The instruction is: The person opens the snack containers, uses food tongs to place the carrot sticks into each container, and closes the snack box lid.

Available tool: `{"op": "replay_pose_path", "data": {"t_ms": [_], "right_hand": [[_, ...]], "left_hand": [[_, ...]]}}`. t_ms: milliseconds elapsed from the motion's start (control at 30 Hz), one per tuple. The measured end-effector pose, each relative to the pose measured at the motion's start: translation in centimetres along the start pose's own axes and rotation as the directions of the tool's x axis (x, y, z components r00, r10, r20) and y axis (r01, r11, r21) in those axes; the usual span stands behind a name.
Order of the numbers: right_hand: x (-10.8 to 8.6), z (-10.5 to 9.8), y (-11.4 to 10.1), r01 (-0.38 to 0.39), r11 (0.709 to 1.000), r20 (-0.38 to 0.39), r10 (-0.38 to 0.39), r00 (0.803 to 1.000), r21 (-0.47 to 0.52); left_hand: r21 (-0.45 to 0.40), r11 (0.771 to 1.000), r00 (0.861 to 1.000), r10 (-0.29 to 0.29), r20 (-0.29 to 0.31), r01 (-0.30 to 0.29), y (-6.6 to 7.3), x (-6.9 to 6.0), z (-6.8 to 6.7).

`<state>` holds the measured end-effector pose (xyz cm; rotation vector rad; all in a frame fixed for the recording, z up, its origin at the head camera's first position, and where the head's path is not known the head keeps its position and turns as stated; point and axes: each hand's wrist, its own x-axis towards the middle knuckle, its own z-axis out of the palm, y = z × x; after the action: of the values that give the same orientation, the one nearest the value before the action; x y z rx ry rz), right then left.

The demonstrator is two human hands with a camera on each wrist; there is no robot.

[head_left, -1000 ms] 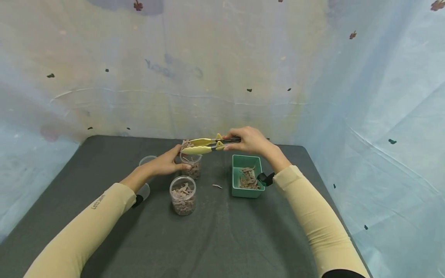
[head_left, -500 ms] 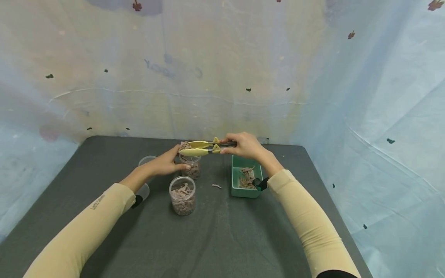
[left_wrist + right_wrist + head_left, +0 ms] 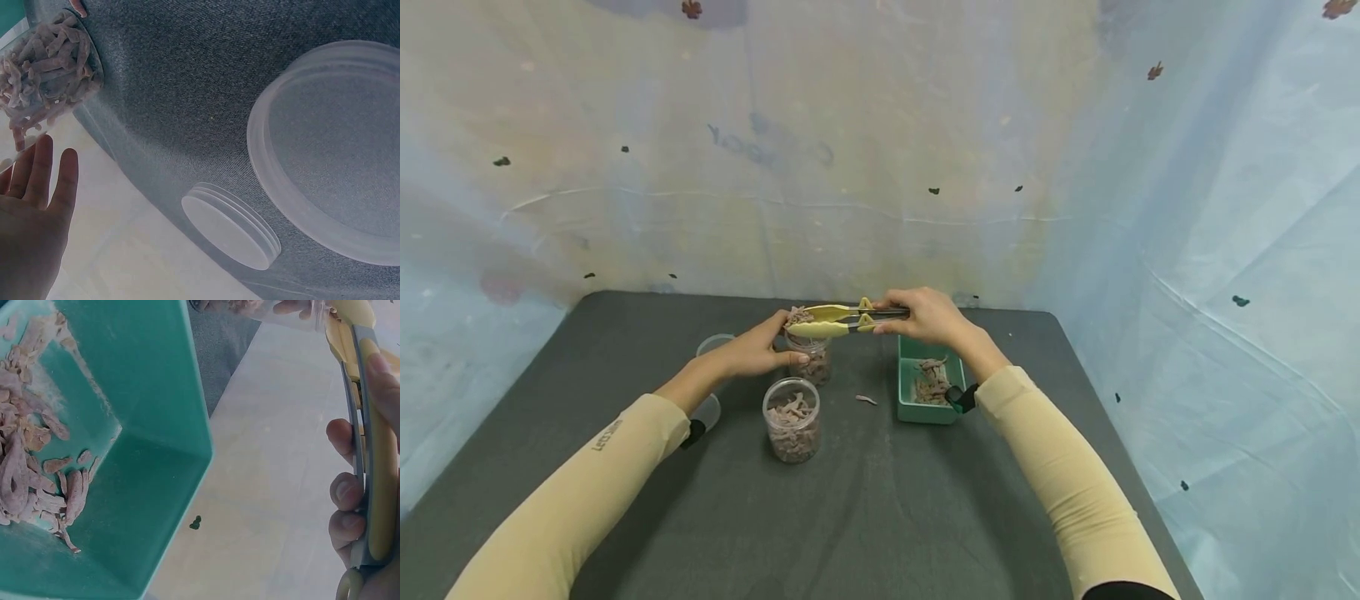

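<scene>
My left hand [image 3: 752,350] grips the farther clear jar [image 3: 814,367], thumb along its near side. Greyish-brown dried strips [image 3: 50,65] fill much of that jar in the left wrist view. In my right hand [image 3: 925,315] are yellow-tipped tongs [image 3: 820,330], held level over the jar's mouth. A clump of strips [image 3: 797,317] sits at the tongs' tips, beside my left fingertips. In the right wrist view my fingers [image 3: 347,490] wrap the tongs' handles. Closer to me stands a second clear jar [image 3: 793,421], also holding strips.
A green tub [image 3: 928,414] with more strips [image 3: 28,437] stands below my right wrist. One loose strip [image 3: 866,400] lies on the dark table between tub and jars. Two clear lids [image 3: 231,225] lie left of the jars, partly behind my left arm.
My right hand has moved left and a little down with the tongs, bringing their tips lower over the farther jar. The left hand keeps its hold there.
</scene>
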<state>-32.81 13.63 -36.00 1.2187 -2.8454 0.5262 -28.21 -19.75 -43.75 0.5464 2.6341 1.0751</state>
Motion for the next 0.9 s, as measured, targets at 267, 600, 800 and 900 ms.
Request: {"op": "replay_pose_path", "data": {"t_ms": [267, 600, 800, 900], "right_hand": [[-0.3, -0.6, -0.3, 0.012, 0.999, 0.004, -0.012, 1.000, -0.032], [-0.5, -1.4, -0.5, 0.004, 0.998, 0.019, -0.003, 1.000, -0.061], [-0.5, -1.7, -0.6, -0.001, 0.997, 0.024, 0.003, 1.000, -0.078], [-0.6, -1.8, -0.6, -0.002, 0.996, 0.025, 0.004, 1.000, -0.084]], "left_hand": [[0.013, 1.000, 1.000, 0.006, -0.013, -0.006, -0.2, 0.1, 0.1], [0.042, 0.999, 0.999, 0.026, -0.021, -0.025, -0.4, 0.0, -0.1], [0.045, 0.998, 0.999, 0.032, -0.020, -0.031, -0.4, 0.0, -0.1], [0.033, 0.999, 0.999, 0.044, -0.020, -0.043, -0.4, 0.1, 0.0]]}}
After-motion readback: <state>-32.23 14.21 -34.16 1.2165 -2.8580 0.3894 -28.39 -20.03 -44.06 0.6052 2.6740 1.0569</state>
